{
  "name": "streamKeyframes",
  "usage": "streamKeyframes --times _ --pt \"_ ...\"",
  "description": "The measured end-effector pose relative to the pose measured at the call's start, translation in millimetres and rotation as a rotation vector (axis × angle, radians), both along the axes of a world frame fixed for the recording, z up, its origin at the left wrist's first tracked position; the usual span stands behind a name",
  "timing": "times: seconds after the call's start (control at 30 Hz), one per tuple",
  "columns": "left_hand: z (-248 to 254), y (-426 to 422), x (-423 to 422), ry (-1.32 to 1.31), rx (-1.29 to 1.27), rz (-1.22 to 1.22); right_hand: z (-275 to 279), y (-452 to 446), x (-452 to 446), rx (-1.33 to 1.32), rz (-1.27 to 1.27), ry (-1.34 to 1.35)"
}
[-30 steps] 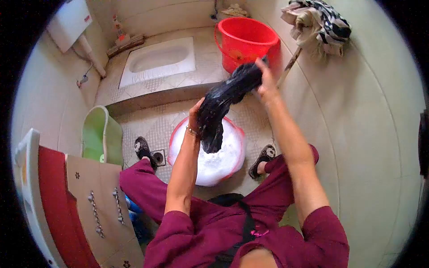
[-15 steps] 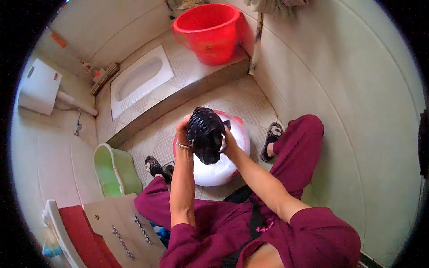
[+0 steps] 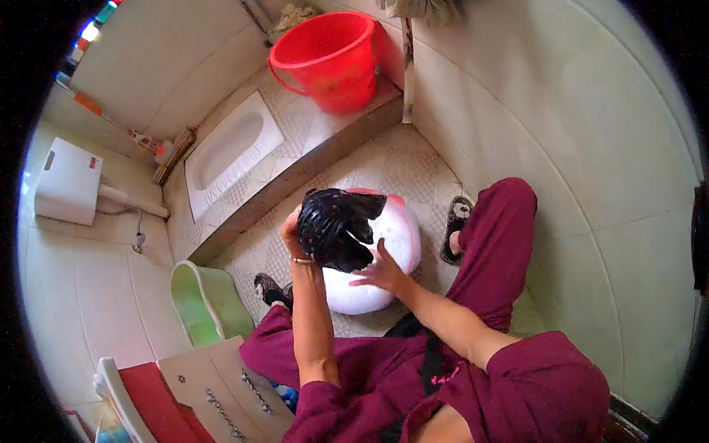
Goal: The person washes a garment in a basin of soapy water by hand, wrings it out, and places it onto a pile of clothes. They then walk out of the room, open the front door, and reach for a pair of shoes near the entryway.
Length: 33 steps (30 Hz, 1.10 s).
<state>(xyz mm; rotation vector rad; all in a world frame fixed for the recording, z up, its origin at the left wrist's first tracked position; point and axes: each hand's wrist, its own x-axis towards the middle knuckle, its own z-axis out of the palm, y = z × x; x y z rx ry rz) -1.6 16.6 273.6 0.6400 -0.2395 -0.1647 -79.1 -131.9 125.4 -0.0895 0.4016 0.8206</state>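
Note:
A wet, shiny black cloth (image 3: 330, 230), bunched up, is held above a pink basin (image 3: 414, 235). White suds (image 3: 358, 297) fill the basin. My left hand (image 3: 290, 233) is closed around the cloth's left side, with a bracelet at its wrist; part of the fingers is hidden behind the cloth. Just beside the cloth's lower right edge is my right hand (image 3: 382, 271), its fingers spread and thumb raised. Whether a fingertip touches the cloth I cannot tell.
A red bucket (image 3: 325, 63) stands on the raised tiled step beside a squat toilet (image 3: 235, 155). To the left are a green tub (image 3: 214, 304) and a drawer cabinet (image 3: 214, 384). My slippered feet flank the basin; a wall rises at the right.
My right hand has let go of the cloth and opened, moving slightly down. The cloth has turned in my left hand, and a flap of it now points right. The view has shifted a little.

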Motion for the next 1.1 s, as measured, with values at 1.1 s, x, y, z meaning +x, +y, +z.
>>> streamKeyframes --times 1.1 --pt "-168.3 25.7 -140.9 0.386 0.051 0.632 118.6 19.1 111.0 -0.282 -0.238 -0.535"
